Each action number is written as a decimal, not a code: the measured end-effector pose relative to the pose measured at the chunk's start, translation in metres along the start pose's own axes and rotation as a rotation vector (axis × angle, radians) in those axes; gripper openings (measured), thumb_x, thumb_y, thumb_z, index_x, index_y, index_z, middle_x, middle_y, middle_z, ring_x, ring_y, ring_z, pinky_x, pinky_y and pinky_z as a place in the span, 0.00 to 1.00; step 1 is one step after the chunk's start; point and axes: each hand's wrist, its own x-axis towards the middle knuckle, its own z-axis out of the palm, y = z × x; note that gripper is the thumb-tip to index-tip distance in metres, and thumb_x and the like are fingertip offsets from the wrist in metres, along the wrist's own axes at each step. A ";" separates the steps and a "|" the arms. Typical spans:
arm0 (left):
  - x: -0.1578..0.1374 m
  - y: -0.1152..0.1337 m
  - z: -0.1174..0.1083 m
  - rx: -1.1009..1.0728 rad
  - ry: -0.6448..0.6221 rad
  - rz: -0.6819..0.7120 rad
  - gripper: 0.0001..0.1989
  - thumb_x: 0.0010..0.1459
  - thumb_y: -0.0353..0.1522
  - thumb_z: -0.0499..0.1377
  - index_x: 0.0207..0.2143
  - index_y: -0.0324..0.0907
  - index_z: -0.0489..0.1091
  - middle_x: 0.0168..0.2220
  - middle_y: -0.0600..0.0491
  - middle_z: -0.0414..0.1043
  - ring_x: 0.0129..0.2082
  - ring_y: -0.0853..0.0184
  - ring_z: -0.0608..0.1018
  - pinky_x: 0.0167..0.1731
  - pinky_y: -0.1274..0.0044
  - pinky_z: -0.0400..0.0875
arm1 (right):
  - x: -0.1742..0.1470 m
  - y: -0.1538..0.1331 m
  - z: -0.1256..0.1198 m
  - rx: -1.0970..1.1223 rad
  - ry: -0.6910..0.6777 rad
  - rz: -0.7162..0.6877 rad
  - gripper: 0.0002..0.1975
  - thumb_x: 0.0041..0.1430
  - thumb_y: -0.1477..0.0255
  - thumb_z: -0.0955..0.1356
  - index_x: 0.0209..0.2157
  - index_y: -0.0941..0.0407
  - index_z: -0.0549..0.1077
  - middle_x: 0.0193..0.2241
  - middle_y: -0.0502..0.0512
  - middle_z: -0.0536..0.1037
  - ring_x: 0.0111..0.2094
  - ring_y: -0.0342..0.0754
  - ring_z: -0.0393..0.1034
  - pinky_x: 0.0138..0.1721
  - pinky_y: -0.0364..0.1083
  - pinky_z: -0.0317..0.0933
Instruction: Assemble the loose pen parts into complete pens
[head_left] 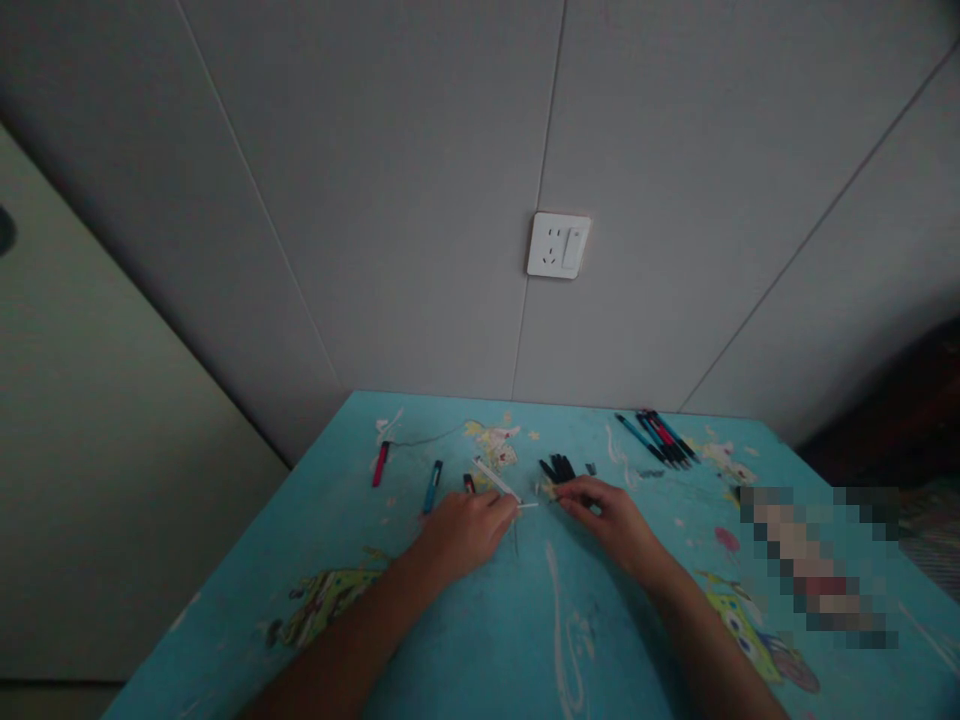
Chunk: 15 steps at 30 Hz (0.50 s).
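Observation:
My left hand [472, 528] is closed in a pinch near the middle of the table, with a thin white stick [529, 505] like a pen refill sticking out from the fingertips. Just beyond it lie more thin white sticks [491, 474]. My right hand [600, 508] pinches at a small pale tip, too small to make out, facing the stick's end. Close behind the right fingertips is a bunch of black pen parts [559, 468]. Beyond the left hand are a dark pen part [469, 484], partly hidden, a blue pen barrel [433, 487] and a pink pen barrel [381, 464].
Several blue, black and red pens [661, 440] lie at the back right of the blue patterned table [480, 640]. A small dark piece [591, 468] sits behind my right hand. A grey wall with a white socket [559, 245] rises behind; a blurred-out patch covers the right side.

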 end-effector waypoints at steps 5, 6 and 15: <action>0.000 -0.001 0.000 0.000 0.002 0.002 0.11 0.67 0.35 0.47 0.40 0.45 0.69 0.32 0.51 0.75 0.30 0.64 0.78 0.29 0.76 0.69 | -0.001 0.000 0.003 0.022 0.006 0.017 0.10 0.61 0.66 0.67 0.40 0.54 0.77 0.35 0.53 0.78 0.34 0.46 0.71 0.37 0.45 0.65; 0.000 -0.001 0.000 0.001 -0.001 0.005 0.11 0.67 0.35 0.47 0.40 0.45 0.69 0.32 0.51 0.75 0.30 0.64 0.78 0.29 0.76 0.69 | -0.001 0.000 0.004 0.020 0.005 0.029 0.10 0.60 0.65 0.67 0.40 0.54 0.77 0.33 0.52 0.78 0.34 0.46 0.71 0.37 0.45 0.64; -0.001 0.003 0.004 0.012 -0.017 0.036 0.12 0.67 0.35 0.47 0.41 0.45 0.70 0.31 0.52 0.74 0.29 0.64 0.78 0.28 0.76 0.69 | -0.002 -0.007 0.011 0.006 -0.015 0.016 0.09 0.61 0.67 0.66 0.39 0.54 0.77 0.33 0.52 0.78 0.33 0.46 0.70 0.36 0.44 0.64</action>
